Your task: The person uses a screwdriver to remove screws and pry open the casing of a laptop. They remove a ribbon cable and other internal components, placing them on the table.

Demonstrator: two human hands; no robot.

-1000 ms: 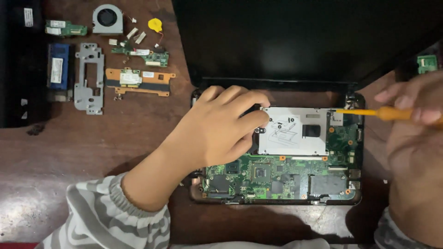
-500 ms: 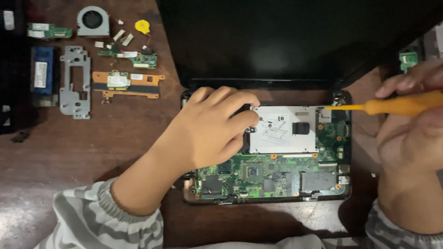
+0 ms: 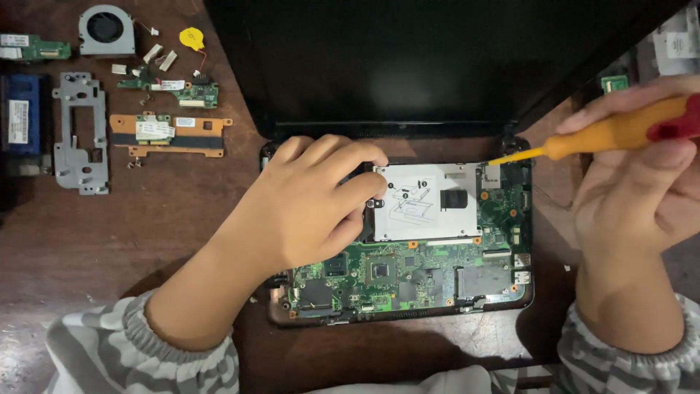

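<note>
Centre frame: opened laptop base (image 3: 408, 284), green motherboard exposed. Left hand (image 3: 306, 208) curled, fingertips touching left edge of silver hard-drive caddy (image 3: 426, 201), gripping nothing. Right hand (image 3: 642, 182), right edge, closed around orange screwdriver (image 3: 605, 135), tip at caddy's upper-right corner.

The left hand (image 3: 306, 208) covers the left part of the opened laptop base (image 3: 408, 292), blocking access there. The right hand (image 3: 642, 182) and its orange screwdriver (image 3: 612, 135) bar the upper right corner. The upright screen (image 3: 430, 58) walls off the far side. Bare wooden table (image 3: 131, 241) lies open at left, below the removed parts: metal bracket (image 3: 79, 131), fan (image 3: 106, 31) and orange board (image 3: 169, 133). The silver drive plate (image 3: 426, 201) and green mainboard (image 3: 437, 266) lie uncovered.
</note>
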